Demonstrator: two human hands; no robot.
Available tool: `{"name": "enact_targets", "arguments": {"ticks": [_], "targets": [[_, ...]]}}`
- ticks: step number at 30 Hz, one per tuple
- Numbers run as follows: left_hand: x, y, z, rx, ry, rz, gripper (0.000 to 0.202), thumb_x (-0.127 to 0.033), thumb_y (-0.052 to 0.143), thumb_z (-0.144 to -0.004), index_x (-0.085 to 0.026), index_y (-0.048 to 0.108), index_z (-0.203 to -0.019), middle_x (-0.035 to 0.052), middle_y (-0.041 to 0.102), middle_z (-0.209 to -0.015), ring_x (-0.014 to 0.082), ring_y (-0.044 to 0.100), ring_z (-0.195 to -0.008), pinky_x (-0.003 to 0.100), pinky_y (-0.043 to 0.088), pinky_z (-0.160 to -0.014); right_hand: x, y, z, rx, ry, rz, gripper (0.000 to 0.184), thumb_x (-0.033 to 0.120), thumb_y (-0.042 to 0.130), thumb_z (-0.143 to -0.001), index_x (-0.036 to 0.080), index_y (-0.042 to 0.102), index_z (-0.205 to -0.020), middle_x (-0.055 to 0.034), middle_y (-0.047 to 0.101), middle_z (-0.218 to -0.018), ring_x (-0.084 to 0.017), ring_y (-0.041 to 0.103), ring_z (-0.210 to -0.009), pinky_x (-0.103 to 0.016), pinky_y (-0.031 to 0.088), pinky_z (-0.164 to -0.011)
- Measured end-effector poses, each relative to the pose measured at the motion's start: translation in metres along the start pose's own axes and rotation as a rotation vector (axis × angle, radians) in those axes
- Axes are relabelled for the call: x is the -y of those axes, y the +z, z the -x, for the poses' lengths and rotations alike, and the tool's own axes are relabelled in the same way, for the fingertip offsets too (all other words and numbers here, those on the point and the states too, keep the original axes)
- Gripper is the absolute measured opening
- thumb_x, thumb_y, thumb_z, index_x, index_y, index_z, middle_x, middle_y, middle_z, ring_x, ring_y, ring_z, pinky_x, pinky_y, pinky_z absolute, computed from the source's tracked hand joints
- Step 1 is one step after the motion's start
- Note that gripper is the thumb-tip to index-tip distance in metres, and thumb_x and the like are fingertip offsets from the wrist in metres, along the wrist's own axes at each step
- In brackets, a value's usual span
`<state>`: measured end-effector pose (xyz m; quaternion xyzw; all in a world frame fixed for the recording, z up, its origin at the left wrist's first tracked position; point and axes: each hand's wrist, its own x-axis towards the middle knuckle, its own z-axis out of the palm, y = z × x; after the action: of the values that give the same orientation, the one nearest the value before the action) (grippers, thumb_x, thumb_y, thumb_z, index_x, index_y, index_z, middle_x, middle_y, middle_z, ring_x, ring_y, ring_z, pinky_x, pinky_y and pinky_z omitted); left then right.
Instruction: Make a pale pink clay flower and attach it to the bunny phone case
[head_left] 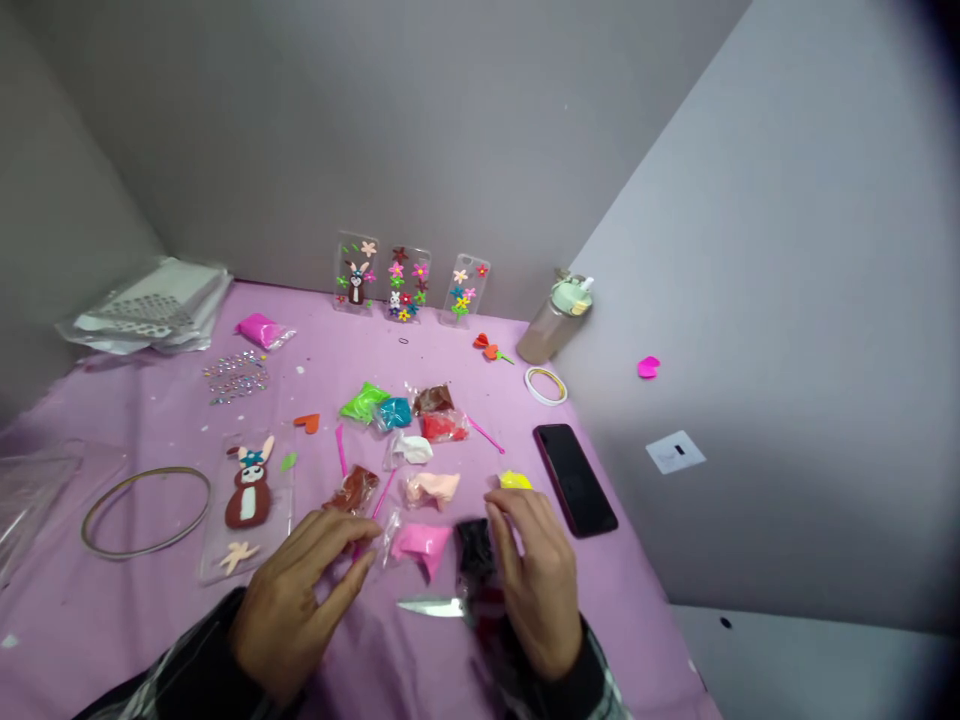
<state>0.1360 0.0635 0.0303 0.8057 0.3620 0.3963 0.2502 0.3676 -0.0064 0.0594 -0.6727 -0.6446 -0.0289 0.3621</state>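
Observation:
My left hand (300,590) lies low over the purple cloth (150,600), fingers stretched out, tips by a pink stick tool (381,497) and the clear wrap of a pink clay packet (421,543). Beside it, my right hand (536,580) curls its fingers round a black clay packet (474,545). A metal blade (431,606) lies between the two hands. Just beyond are packets of brown (354,488), peach (433,487), white (411,448), red (444,427), blue (395,412) and green (364,402) clay, and a yellow lump (515,480).
A clear phone case with a brown clay rabbit (249,490) lies at left beside a wire ring (146,510). Three decorated cases (405,285) lean on the back wall. A black phone (574,478), a tape roll (545,384), a bottle (559,318), rhinestone sheets (236,377) and stacked bags (150,310) surround them.

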Motion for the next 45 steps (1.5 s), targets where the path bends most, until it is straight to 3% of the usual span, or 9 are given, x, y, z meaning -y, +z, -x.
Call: {"name": "enact_targets", "arguments": {"ticks": [9,14,17,20,24,29,33,38,45], "targets": [[-0.026,0.002,0.001,0.085,0.045,0.070,0.011,-0.022,0.056,-0.097,-0.027,0.066,-0.094,-0.0060,0.071,-0.076,0.0097,0.070,-0.068,0.014,0.053,-0.068,-0.010,-0.017,0.021,0.211,0.013,0.224,0.024,0.026,0.041,-0.108,0.021,0.064,-0.104,-0.0060,0.068,-0.086,-0.023,0.065,-0.076,-0.034,0.046,-0.068],[-0.038,0.008,0.005,0.124,0.113,0.112,0.016,-0.019,0.052,-0.099,-0.027,0.065,-0.094,-0.0073,0.071,-0.073,0.0075,0.070,-0.064,0.012,0.053,-0.064,0.009,-0.015,-0.009,0.281,-0.043,0.260,0.020,0.014,0.046,-0.103,0.021,0.064,-0.101,-0.0061,0.068,-0.090,-0.025,0.064,-0.084,-0.036,0.046,-0.075],[-0.040,0.007,0.005,0.111,0.121,0.120,0.016,-0.019,0.052,-0.099,-0.028,0.066,-0.097,-0.0066,0.074,-0.076,0.0076,0.072,-0.067,0.011,0.053,-0.068,0.022,0.007,-0.045,0.378,-0.092,0.261,0.015,0.010,0.057,-0.098,0.021,0.065,-0.105,-0.0063,0.069,-0.096,-0.025,0.063,-0.089,-0.037,0.048,-0.077],[-0.040,0.003,0.004,0.109,0.119,0.118,0.015,-0.019,0.055,-0.098,-0.028,0.066,-0.100,-0.0063,0.075,-0.081,0.0077,0.073,-0.071,0.010,0.054,-0.071,0.024,0.043,-0.076,0.476,-0.123,0.238,0.019,0.005,0.062,-0.090,0.014,0.065,-0.107,-0.0154,0.066,-0.117,-0.030,0.059,-0.106,-0.040,0.050,-0.085],[-0.032,-0.011,0.005,0.054,0.076,0.099,0.014,-0.020,0.057,-0.097,-0.029,0.068,-0.101,-0.0061,0.076,-0.085,0.0080,0.074,-0.078,0.009,0.054,-0.076,0.015,0.072,-0.090,0.475,-0.123,0.189,0.018,-0.002,0.062,-0.085,0.010,0.066,-0.099,-0.0196,0.068,-0.110,-0.031,0.059,-0.102,-0.040,0.050,-0.083],[-0.011,-0.037,0.001,-0.013,-0.033,0.038,0.013,-0.023,0.063,-0.095,-0.029,0.069,-0.105,-0.0031,0.075,-0.097,0.0110,0.073,-0.091,0.014,0.054,-0.086,0.021,0.046,-0.073,0.416,-0.136,0.036,0.008,0.012,0.061,-0.096,0.018,0.063,-0.102,-0.0079,0.069,-0.101,-0.024,0.060,-0.099,-0.034,0.050,-0.083],[-0.015,-0.043,-0.009,-0.109,-0.022,0.035,0.013,-0.023,0.062,-0.096,-0.028,0.070,-0.105,-0.0014,0.073,-0.097,0.0128,0.070,-0.091,0.018,0.054,-0.088,0.037,0.021,-0.052,0.336,-0.117,-0.277,0.010,0.015,0.064,-0.097,0.021,0.065,-0.104,-0.0038,0.070,-0.098,-0.021,0.060,-0.094,-0.032,0.048,-0.082],[-0.031,-0.034,-0.018,-0.131,0.065,0.031,0.019,-0.017,0.061,-0.096,-0.026,0.073,-0.108,0.0014,0.073,-0.093,0.0166,0.068,-0.089,0.026,0.055,-0.081,0.051,0.019,-0.031,0.334,-0.149,-0.366,0.014,0.012,0.061,-0.098,0.021,0.068,-0.106,-0.0048,0.071,-0.101,-0.022,0.058,-0.094,-0.033,0.048,-0.083],[-0.025,-0.036,-0.009,-0.076,0.084,-0.052,0.013,-0.021,0.064,-0.095,-0.026,0.072,-0.104,0.0008,0.074,-0.094,0.0183,0.068,-0.090,0.029,0.053,-0.085,0.055,0.018,-0.025,0.325,-0.053,-0.471,0.013,0.011,0.060,-0.098,0.021,0.068,-0.099,-0.0031,0.069,-0.095,-0.020,0.058,-0.092,-0.032,0.047,-0.081]]}}
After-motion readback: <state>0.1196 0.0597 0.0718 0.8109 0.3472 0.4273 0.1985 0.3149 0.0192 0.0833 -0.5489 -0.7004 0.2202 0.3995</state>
